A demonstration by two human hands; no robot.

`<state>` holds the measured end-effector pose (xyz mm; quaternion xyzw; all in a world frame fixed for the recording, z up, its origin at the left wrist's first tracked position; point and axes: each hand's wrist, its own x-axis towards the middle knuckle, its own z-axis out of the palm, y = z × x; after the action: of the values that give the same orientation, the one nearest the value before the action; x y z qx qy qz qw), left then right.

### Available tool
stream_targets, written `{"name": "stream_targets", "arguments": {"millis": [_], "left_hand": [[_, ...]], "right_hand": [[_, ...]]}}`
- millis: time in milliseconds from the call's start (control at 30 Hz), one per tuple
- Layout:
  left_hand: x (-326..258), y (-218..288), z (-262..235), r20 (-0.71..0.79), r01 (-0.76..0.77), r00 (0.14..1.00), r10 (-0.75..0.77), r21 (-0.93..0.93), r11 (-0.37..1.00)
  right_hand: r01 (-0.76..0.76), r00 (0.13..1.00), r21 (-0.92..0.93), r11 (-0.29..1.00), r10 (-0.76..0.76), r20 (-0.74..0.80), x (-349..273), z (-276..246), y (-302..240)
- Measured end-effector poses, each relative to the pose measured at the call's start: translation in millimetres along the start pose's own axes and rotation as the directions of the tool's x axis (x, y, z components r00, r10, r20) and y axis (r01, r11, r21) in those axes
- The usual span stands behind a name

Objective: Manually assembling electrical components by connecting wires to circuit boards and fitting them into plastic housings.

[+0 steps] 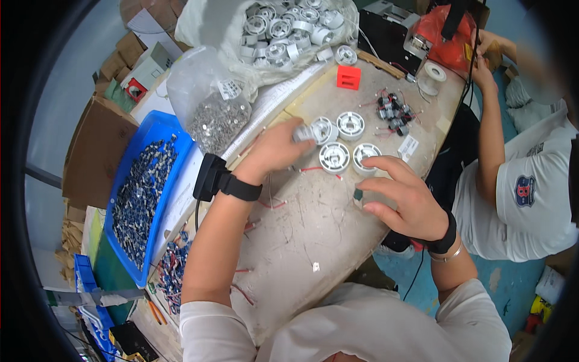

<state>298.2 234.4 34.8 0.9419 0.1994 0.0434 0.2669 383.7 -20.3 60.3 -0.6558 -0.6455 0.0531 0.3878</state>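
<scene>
My left hand (279,148) is closed on a blurred white plastic housing (305,134), at the left end of a small group of round white housings. Beside it stand an open-topped housing (324,130), another at the back (350,125), one in front (334,157) and one at the right (366,157). My right hand (404,196) has its fingers apart, the index fingertip close to the right-hand housing. A small dark green piece (358,194) shows by its middle fingertip; whether the hand touches it I cannot tell.
Black wired parts (395,113), a red block (348,78) and a wire spool (432,78) lie farther back. A bag of white housings (356,24), a bag of metal bits (218,120) and a blue tray (186,140) line the left. At right a co-worker's arm (490,133) handles something.
</scene>
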Motion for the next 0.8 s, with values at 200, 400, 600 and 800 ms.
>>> {"name": "stream_targets", "arguments": {"millis": [200, 400, 600, 800], "left_hand": [[54, 2, -41, -0.312, -0.074, 0.95, 0.034, -0.115, 0.991], [167, -23, -43, -0.597, 0.03, 0.788, 0.151, 0.282, 0.959], [205, -48, -38, -0.467, 0.249, 0.882, -0.064, 0.345, 0.905], [195, -56, -27, -0.431, 0.018, 0.892, 0.138, 0.338, 0.941]], "right_hand": [[-0.093, 0.996, -0.246, 0.965, 0.089, -0.027, 11, 9, 39], [-0.079, 0.997, -0.234, 0.969, 0.08, -0.007, 33, 16, 38], [-0.094, 0.996, -0.188, 0.978, 0.093, -0.013, 20, 7, 45], [-0.113, 0.992, -0.176, 0.978, 0.102, -0.074, 8, 9, 49]]}}
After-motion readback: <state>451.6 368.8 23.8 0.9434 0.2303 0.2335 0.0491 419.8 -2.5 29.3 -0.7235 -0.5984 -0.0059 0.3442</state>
